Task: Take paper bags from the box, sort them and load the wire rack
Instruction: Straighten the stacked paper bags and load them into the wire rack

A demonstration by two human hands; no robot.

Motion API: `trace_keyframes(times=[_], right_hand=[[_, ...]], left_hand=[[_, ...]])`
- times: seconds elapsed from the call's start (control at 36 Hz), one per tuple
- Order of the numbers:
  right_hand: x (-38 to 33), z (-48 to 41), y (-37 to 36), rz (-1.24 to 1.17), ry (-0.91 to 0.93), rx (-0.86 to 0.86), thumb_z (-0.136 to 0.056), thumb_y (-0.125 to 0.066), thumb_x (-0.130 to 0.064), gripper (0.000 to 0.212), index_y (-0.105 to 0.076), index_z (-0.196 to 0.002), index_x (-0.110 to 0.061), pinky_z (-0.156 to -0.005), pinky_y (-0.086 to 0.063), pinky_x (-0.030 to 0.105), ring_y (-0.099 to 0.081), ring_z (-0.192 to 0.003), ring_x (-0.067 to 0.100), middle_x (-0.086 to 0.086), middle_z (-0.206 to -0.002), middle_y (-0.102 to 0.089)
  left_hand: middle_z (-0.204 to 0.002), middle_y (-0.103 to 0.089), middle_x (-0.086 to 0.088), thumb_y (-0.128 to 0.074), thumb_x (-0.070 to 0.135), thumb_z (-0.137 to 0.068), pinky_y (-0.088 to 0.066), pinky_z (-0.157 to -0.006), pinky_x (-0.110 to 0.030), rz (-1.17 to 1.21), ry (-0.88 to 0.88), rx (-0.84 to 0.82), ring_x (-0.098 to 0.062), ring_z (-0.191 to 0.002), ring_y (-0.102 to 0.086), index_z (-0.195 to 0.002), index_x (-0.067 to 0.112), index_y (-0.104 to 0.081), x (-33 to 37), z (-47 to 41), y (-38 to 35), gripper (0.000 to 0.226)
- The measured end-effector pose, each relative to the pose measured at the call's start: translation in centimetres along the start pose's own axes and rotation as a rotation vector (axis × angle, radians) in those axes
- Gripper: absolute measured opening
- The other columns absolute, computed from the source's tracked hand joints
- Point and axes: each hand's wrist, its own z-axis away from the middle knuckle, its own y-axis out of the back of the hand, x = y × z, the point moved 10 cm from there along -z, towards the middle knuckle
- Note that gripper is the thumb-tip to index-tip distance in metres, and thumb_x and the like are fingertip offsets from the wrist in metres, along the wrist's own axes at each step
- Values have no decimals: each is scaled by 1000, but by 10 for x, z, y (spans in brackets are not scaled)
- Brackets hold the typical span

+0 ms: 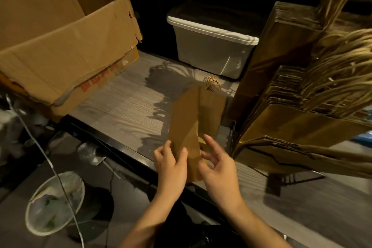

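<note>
- A grey wood-grain counter [124,106] carries a torn cardboard box [60,46] at far left and a white bin [211,46] behind.
- Near centre, a flat paper bag [187,119] tilts upright.
- The left hand [171,165] pinches its near left edge.
- The right hand [219,171], fingers spread loosely, touches its right edge.
- At right, the wire rack [289,177] holds stacked bags [302,127].

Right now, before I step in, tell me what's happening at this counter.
A person holds one flat brown paper bag over the counter, handles pointing away. The left hand grips its lower left edge. The right hand sits open at its right edge, contact unclear. The open cardboard box stands to the left. On the right, the wire rack is already packed with stacked bags, handles sticking up. This bag is not yet in the rack.
</note>
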Motion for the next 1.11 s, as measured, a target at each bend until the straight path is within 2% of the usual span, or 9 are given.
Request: trace_keyframes(times=[0.11,0.39,0.53,0.64,0.72,0.86,0.97,1.03,1.11], right_hand=[[5,13,6,-35,-32,-37,-82,-59,10,56,-52,-130,-18,-84,-53,20,-64,-99,4,-6,-116,-65],[-9,49,47,-107,121,-74,-80,-59,18,37,-70,-91,-15,-77,-49,13,-67,-84,3,-7,-89,-74],[-4,66,82,-61,202,18,-77,-53,22,51,-73,-87,-24,-81,-50,15,-68,-89,6,-8,-92,-73],[-18,83,111,138,381,199,-72,-54,-2,58,-64,-98,-53,-84,-48,15,-63,-97,1,-24,-99,-66],[-35,96,130,237,530,342,-76,-57,-5,61,-56,-102,-60,-79,-44,8,-59,-95,-6,-34,-102,-59],[-65,110,160,253,732,547,-83,-54,-19,36,-54,-115,-35,-86,-45,15,-57,-98,-4,-28,-107,-58],[-83,109,180,263,801,646,-86,-59,-16,31,-56,-116,-20,-89,-50,33,-61,-101,14,-2,-108,-62],[-92,104,190,282,813,700,-86,-60,-15,32,-55,-118,-17,-91,-50,36,-60,-103,17,0,-111,-60],[-103,92,203,325,794,769,-87,-62,-13,34,-55,-120,-14,-93,-49,37,-57,-105,16,-4,-113,-56]], left_hand=[[-146,-28,-10,-42,42,-96,-26,-112,-44,52,47,-25,-28,-135,-28,-146,17,-30,-9,-1,-2,56],[-136,-53,-4,-48,42,-96,-38,-106,-44,673,225,55,-23,-121,-52,-139,20,-44,-28,2,4,49],[-141,-47,-11,-47,16,-98,-39,-98,-29,910,83,163,-19,-122,-50,-142,15,-39,2,40,13,44],[-121,-56,11,-44,13,-98,-40,-85,-16,952,-116,122,3,-103,-54,-140,15,-37,37,74,11,43],[-142,-44,-5,-42,16,-98,-37,-101,-26,940,-243,37,-16,-127,-46,-143,3,-32,61,93,6,48],[-78,-46,-1,-46,24,-92,-38,-62,-19,836,-535,-62,-8,-69,-41,-84,16,-48,118,116,3,12],[-80,-48,3,-45,25,-93,-39,-73,-30,778,-675,-142,-12,-75,-42,-80,23,-50,162,123,-1,14],[-82,-45,-2,-46,25,-93,-37,-80,-34,732,-712,-162,-17,-79,-41,-77,21,-47,180,123,-6,16],[-76,-51,16,-42,21,-98,-37,-76,-25,651,-764,-151,-3,-73,-45,-83,23,-51,206,121,-14,18]])
